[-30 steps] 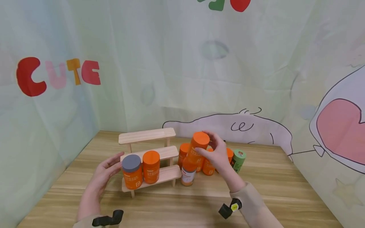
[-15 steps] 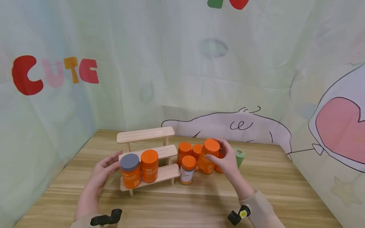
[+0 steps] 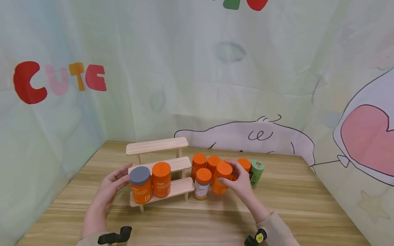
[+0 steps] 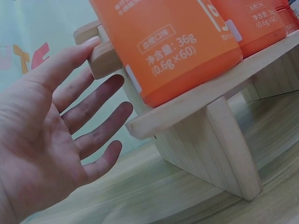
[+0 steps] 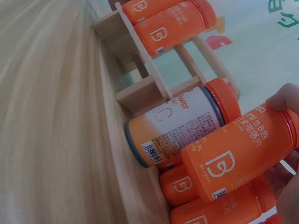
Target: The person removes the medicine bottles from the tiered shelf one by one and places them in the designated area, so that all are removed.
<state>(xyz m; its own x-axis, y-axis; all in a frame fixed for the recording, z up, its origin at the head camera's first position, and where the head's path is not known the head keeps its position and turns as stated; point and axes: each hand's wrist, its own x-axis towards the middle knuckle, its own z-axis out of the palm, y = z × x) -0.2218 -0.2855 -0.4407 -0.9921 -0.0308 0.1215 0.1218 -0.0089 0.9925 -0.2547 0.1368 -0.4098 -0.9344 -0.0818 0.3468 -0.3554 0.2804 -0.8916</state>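
My right hand grips an orange supplement bottle near its lid, with the thumb at the front. In the right wrist view the held bottle tilts close over other orange bottles. A bottle with a white label stands just left of it. My left hand is beside the left end of a three-tier wooden stand. In the left wrist view its fingers are spread, one fingertip at the middle tier's end. A grey-lidded orange bottle and an orange-lidded one stand on the lowest tier.
Several orange bottles stand behind the held one, right of the stand. A green canister stands at the right end of that group. The wooden table is bounded by printed curtains at the back and sides.
My right hand has carried the orange bottle from above the white-labelled one to the right and down, then slightly back left toward me. The left hand has stayed at the stand.
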